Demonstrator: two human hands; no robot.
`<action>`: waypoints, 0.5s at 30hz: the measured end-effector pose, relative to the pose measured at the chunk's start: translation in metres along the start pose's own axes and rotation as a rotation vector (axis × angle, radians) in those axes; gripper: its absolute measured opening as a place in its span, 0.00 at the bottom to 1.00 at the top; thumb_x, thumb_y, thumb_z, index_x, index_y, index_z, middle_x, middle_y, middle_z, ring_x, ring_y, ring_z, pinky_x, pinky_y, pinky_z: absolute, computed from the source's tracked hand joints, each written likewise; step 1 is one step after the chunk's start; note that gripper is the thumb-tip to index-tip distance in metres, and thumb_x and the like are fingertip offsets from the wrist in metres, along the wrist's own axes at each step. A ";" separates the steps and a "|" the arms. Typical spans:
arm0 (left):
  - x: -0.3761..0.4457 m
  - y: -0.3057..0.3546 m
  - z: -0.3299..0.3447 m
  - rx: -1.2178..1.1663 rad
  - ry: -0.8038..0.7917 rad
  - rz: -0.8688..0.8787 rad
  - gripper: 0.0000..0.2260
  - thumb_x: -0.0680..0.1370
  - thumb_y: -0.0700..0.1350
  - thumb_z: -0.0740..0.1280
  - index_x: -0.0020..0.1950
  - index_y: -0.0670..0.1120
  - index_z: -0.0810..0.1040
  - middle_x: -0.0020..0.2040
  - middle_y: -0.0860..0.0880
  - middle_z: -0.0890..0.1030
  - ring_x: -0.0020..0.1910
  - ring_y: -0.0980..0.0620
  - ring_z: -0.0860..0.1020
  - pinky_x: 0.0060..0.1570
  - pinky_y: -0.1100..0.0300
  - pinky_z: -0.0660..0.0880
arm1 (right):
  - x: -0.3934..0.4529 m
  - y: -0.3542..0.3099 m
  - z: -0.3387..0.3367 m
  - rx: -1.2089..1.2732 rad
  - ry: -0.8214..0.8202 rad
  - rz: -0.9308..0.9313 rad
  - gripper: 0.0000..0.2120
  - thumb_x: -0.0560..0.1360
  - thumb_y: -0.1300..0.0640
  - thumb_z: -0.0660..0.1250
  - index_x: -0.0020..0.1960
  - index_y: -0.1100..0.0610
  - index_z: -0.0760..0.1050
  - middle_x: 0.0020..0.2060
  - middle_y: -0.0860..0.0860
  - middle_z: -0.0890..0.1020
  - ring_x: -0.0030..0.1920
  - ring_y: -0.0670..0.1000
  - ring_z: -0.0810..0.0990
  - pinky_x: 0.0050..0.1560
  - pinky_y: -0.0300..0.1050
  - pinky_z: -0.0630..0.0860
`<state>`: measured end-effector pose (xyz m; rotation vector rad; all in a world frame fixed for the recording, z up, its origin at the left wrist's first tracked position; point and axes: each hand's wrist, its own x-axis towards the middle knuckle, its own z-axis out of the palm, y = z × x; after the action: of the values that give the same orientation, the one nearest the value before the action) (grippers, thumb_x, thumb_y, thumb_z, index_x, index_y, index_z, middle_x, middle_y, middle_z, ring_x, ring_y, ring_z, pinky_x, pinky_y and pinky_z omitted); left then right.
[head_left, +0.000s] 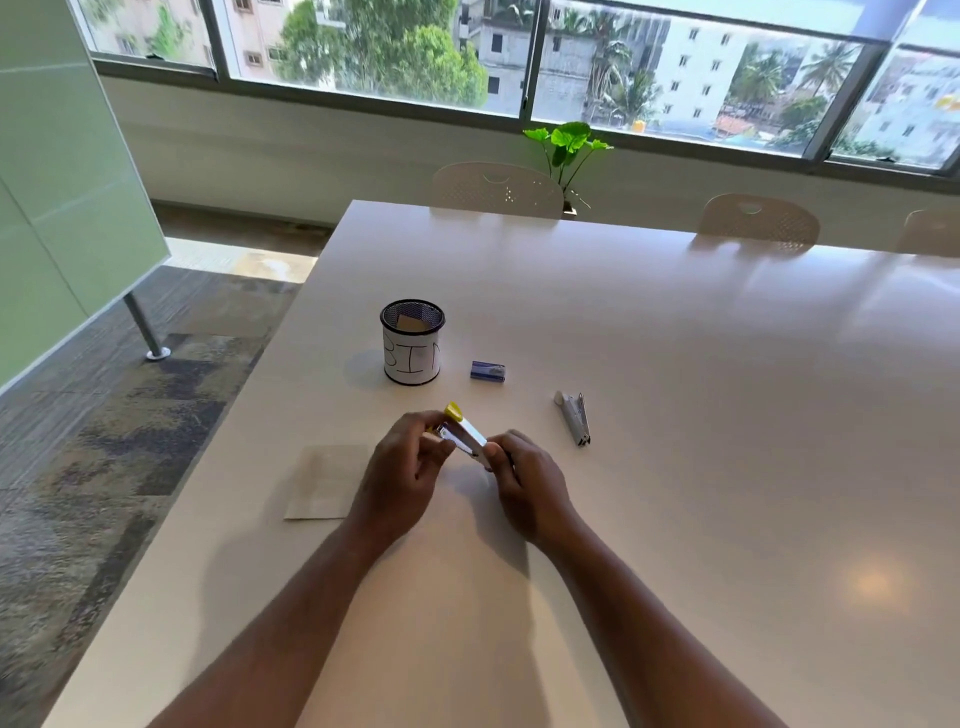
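Yellow-tipped stapler (464, 436) held just above the desk (675, 364), tilted, between both hands. Left hand (402, 480) fingers curled round its yellow end, right hand (530, 486) pinching the other end; forearms reach in from below. Counts: two staplers, the second stapler (575, 417) lying to the right; one staple box (488, 371); one mesh cup (412, 343) marked BIN; one paper sheet (324, 480).

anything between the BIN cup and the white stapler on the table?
Head view: a small blue box lies on the table between the BIN cup and the white stapler, touching neither; otherwise bare tabletop.
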<state>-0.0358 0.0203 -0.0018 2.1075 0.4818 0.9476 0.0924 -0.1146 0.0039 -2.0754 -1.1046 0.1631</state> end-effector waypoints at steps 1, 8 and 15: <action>0.000 -0.001 -0.001 -0.009 0.019 -0.013 0.10 0.81 0.38 0.69 0.62 0.45 0.79 0.49 0.50 0.84 0.44 0.59 0.83 0.45 0.64 0.77 | 0.000 0.000 0.001 -0.008 -0.002 -0.005 0.11 0.85 0.53 0.60 0.52 0.53 0.80 0.47 0.48 0.81 0.44 0.51 0.77 0.41 0.46 0.70; 0.000 -0.004 -0.007 -0.179 0.033 -0.104 0.04 0.82 0.43 0.70 0.55 0.51 0.82 0.45 0.51 0.86 0.41 0.54 0.86 0.40 0.62 0.81 | -0.004 -0.002 0.003 -0.052 -0.015 -0.077 0.12 0.85 0.50 0.59 0.54 0.51 0.81 0.48 0.46 0.81 0.42 0.50 0.78 0.41 0.46 0.71; 0.000 -0.006 -0.008 -0.311 0.017 -0.171 0.08 0.79 0.39 0.73 0.51 0.52 0.85 0.43 0.52 0.88 0.40 0.51 0.87 0.43 0.60 0.82 | -0.007 -0.008 0.003 -0.024 -0.025 -0.131 0.12 0.82 0.45 0.62 0.57 0.48 0.81 0.50 0.44 0.82 0.45 0.49 0.80 0.45 0.48 0.77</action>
<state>-0.0424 0.0281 -0.0030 1.7520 0.4809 0.8801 0.0815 -0.1161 0.0058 -2.0189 -1.2591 0.1125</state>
